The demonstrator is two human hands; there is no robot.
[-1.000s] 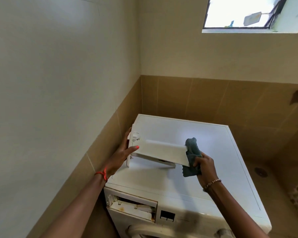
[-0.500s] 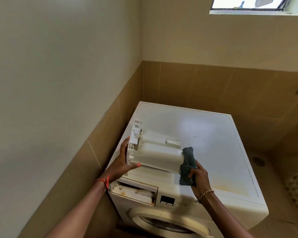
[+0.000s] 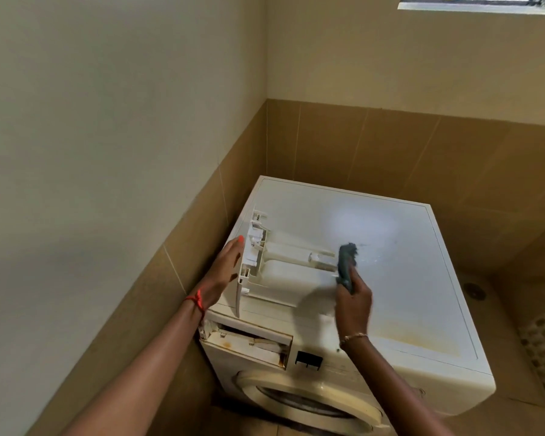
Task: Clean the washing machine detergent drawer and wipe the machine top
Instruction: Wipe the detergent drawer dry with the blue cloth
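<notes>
Item: drawer, white plastic, out of its machine and standing on edge above the front left part of the top, front panel to the left, rear end pointing right; whether its lower edge touches the top cannot be told. Left hand: fingers straight and laid flat on the outer face of the front panel, bracing it, thumb tip beside the panel's edge, nails painted orange; red thread at the wrist. Right hand: fingers curled tight round a dark grey cloth, which stands up out of the fist and meets the drawer's rear end; this hand and the cloth are blurred; thin bracelet at the wrist. Top: white, glossy, with a pale reflection near the middle and a yellowish stain toward the front right. Machine front: open slot at upper left, with rusty brown marks on its rim; small dark display just right of the slot; round door below. Setting: the machine stands in a corner, with cream wall above a band of tan tiles, a window at upper right, and a floor drain right of the machine.
</notes>
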